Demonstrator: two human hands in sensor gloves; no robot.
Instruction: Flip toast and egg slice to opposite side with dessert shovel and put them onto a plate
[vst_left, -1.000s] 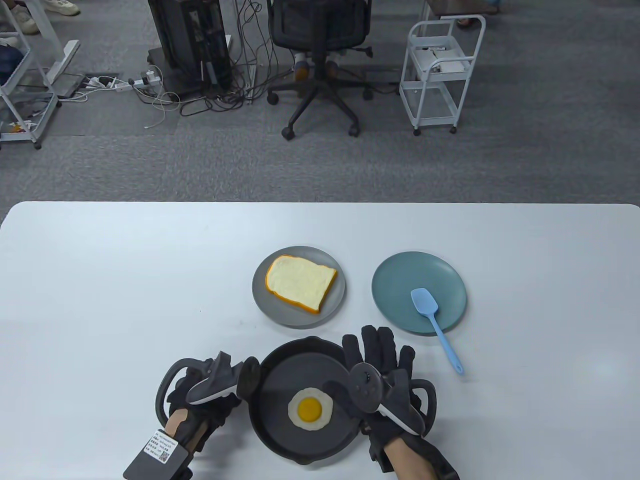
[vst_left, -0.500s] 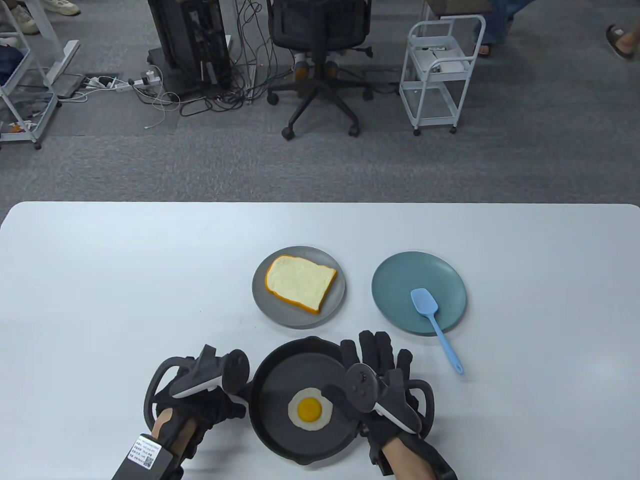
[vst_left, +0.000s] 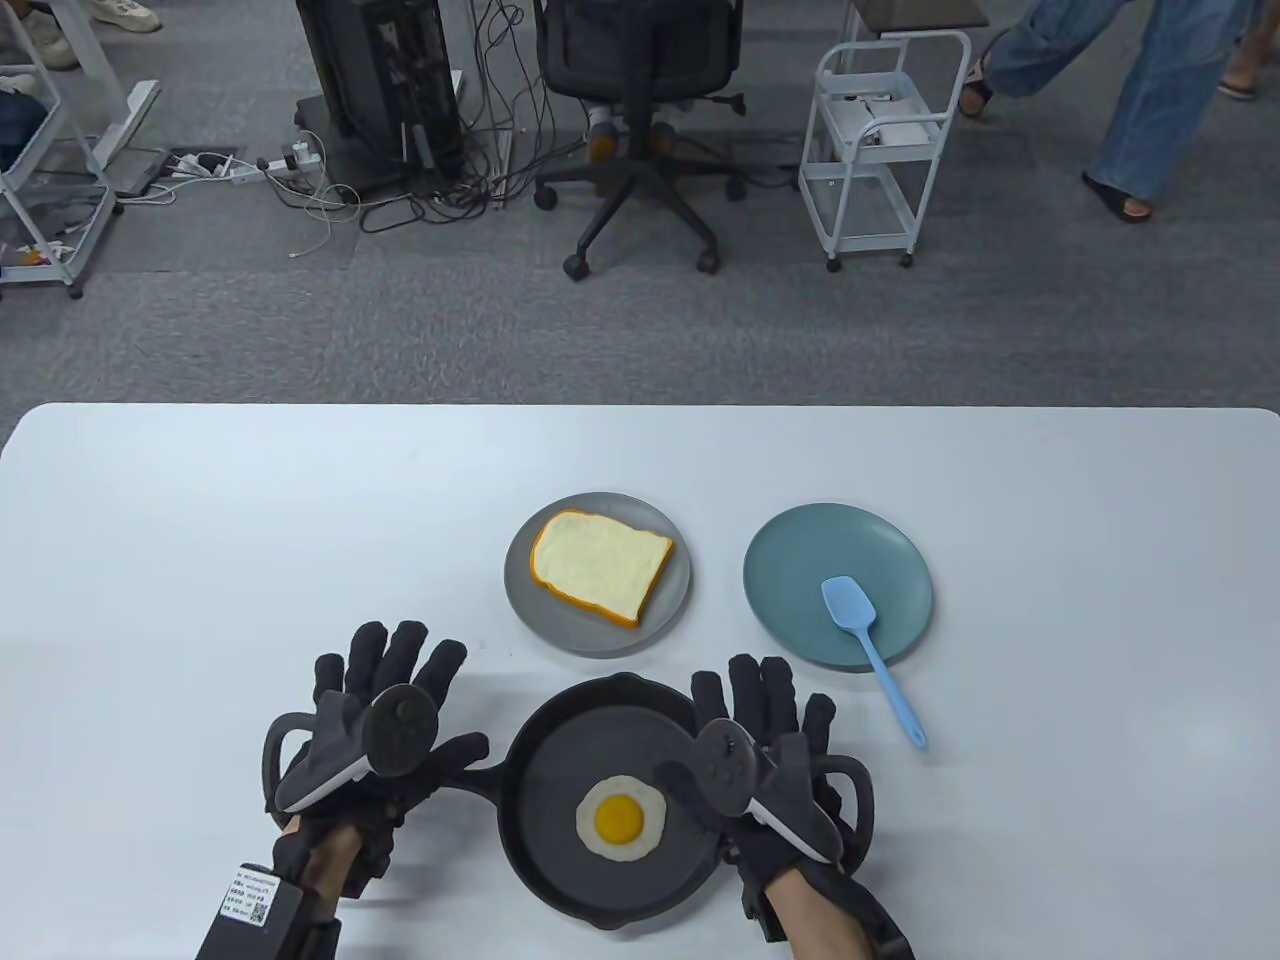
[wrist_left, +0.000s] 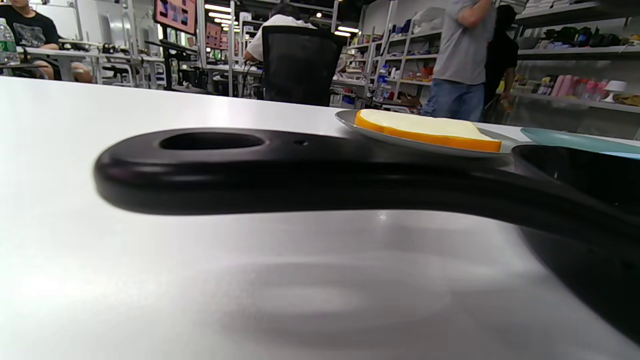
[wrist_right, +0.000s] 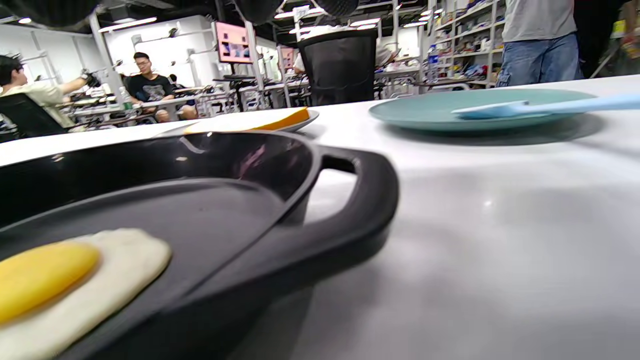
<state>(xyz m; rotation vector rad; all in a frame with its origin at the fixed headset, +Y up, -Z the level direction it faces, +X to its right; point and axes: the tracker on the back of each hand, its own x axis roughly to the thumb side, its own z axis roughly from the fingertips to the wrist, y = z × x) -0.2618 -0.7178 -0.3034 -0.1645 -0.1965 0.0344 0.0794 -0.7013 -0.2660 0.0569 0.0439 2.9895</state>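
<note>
Looking down at the white table (vst_left: 200, 520), I see both of my gloved hands near the bottom edge, either side of a black frying pan (vst_left: 560, 740). My left hand (vst_left: 375, 715) lies flat with fingers spread and released, holding nothing, over the pan's long handle (wrist_left: 210, 170). My right hand (vst_left: 765, 740) is also released, fingers straight, beside the pan's right rim above its small loop handle (wrist_right: 360, 200).

The egg slice (vst_left: 620, 818) lies yolk up in the pan, a glossy white disc with a round orange centre. The toast (vst_left: 600, 568) sits on a grey plate (vst_left: 525, 600) farther away, a thick pale slice with an orange crust. To its right, a teal plate (vst_left: 790, 560) carries the dessert shovel (vst_left: 868, 640), light blue, smooth, with a squarish blade on the plate and a slim handle reaching off the rim toward me.

Risks, as I judge them: the shovel looks soft and flexible, so its blade could bend rather than slide under the egg, pushing it against the pan's raised wall. The pan's surface looks slick, so the egg may skate away. With no hand gripping the handle, the pan itself could shift. The toast looks spongy and bulky and might tip off the narrow blade mid-turn.
</note>
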